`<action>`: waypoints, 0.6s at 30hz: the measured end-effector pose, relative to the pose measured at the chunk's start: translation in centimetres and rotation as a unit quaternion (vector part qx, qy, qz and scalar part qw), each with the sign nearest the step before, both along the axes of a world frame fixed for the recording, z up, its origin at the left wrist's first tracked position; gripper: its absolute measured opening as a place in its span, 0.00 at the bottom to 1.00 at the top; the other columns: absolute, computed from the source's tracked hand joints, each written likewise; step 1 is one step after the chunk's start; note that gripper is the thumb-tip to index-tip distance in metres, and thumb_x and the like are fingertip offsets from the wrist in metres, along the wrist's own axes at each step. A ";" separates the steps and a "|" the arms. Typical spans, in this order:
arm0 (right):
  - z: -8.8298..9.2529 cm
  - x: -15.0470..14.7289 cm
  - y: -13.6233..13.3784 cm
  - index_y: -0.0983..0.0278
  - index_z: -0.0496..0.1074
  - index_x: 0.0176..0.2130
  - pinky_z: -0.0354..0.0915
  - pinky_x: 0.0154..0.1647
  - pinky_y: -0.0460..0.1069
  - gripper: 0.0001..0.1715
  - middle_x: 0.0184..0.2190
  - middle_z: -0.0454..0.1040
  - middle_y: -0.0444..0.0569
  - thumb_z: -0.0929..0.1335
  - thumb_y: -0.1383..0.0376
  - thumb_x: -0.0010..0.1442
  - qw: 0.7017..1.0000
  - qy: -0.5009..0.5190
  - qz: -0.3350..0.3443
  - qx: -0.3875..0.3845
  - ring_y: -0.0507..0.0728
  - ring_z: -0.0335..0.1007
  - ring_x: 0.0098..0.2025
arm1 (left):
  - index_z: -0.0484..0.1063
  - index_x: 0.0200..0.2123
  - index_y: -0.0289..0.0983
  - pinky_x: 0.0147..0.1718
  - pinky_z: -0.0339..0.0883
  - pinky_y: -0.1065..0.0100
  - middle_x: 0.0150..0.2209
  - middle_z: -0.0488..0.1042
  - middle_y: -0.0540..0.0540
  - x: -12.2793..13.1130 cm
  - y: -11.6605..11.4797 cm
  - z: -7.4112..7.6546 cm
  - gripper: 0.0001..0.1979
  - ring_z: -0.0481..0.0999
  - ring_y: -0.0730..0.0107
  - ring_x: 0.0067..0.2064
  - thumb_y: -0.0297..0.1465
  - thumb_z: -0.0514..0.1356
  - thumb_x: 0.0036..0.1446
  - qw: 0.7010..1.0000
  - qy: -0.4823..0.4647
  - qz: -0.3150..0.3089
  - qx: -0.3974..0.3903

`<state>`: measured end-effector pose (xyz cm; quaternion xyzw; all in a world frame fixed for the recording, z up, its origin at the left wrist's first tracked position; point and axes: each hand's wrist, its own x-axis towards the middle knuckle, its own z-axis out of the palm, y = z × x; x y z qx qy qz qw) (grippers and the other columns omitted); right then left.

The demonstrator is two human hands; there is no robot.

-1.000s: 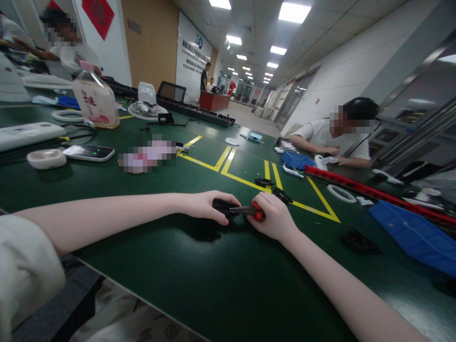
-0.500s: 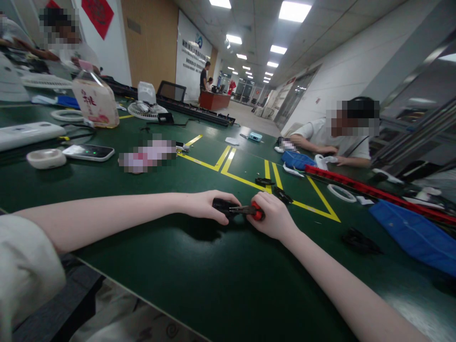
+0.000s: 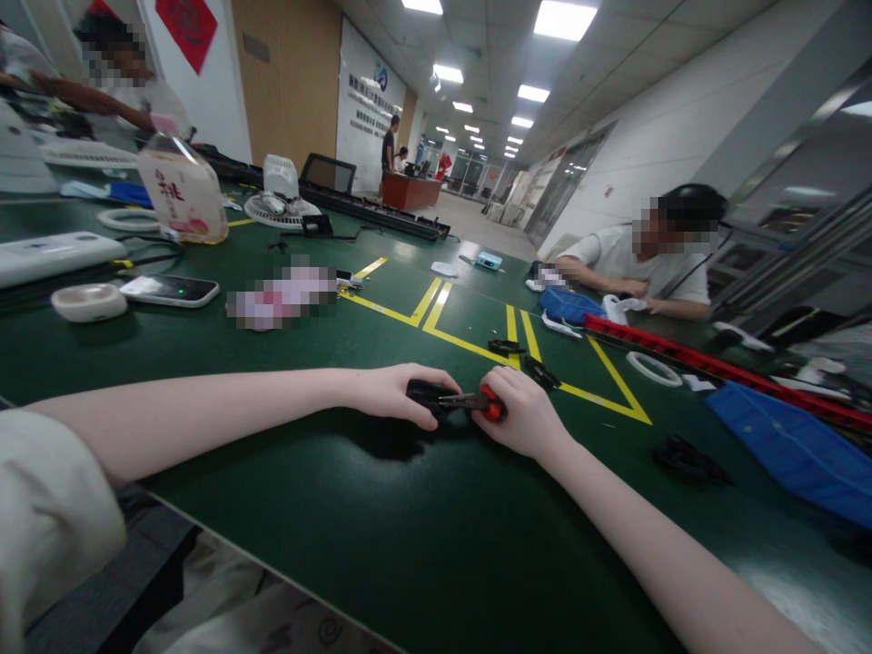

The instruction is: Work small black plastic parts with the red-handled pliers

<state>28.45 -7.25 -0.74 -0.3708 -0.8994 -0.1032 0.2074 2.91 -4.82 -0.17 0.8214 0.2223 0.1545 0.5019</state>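
My left hand (image 3: 399, 391) is closed around a small black plastic part (image 3: 426, 394), with thumb and fingers on either side of it. Red-handled pliers (image 3: 493, 405) are gripped in my right hand (image 3: 521, 411). Their metal jaws point left and meet the black part; exactly where they bite is too small to tell. Both hands are just above the green table (image 3: 409, 527), close together. Beyond my right hand lie two more black pieces, one (image 3: 505, 347) on the yellow tape and another (image 3: 541, 372) nearer the hand.
A phone (image 3: 170, 291), a pale oval case (image 3: 88, 303) and a drink bottle (image 3: 183, 191) stand on the left. To the right are a black bundle (image 3: 691, 460), a blue bag (image 3: 790, 445), a white ring (image 3: 654, 369) and a red strip (image 3: 715, 363). A co-worker (image 3: 654, 259) sits across.
My hands, the pliers and the black part stay practically in place. At the upper left, another person's arms have shifted slightly.
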 end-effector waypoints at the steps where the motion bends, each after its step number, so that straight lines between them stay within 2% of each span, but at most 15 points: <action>1: 0.0 0.0 0.0 0.60 0.62 0.31 0.59 0.33 0.52 0.07 0.29 0.69 0.49 0.67 0.66 0.53 1.000 0.000 0.000 -0.001 0.58 0.64 0.32 | 0.69 0.54 0.38 0.51 0.64 0.62 0.50 0.71 0.46 0.0 0.0 0.0 0.25 0.70 0.59 0.51 0.31 0.66 0.52 1.000 0.000 -0.001 0.000; 18: -0.1 0.1 0.1 0.60 0.61 0.31 0.59 0.33 0.52 0.08 0.29 0.68 0.48 0.67 0.66 0.53 1.000 0.000 0.003 0.002 0.58 0.63 0.32 | 0.68 0.55 0.37 0.51 0.63 0.63 0.49 0.71 0.46 0.0 -0.1 0.2 0.25 0.70 0.60 0.51 0.31 0.66 0.53 1.000 0.008 -0.002 0.003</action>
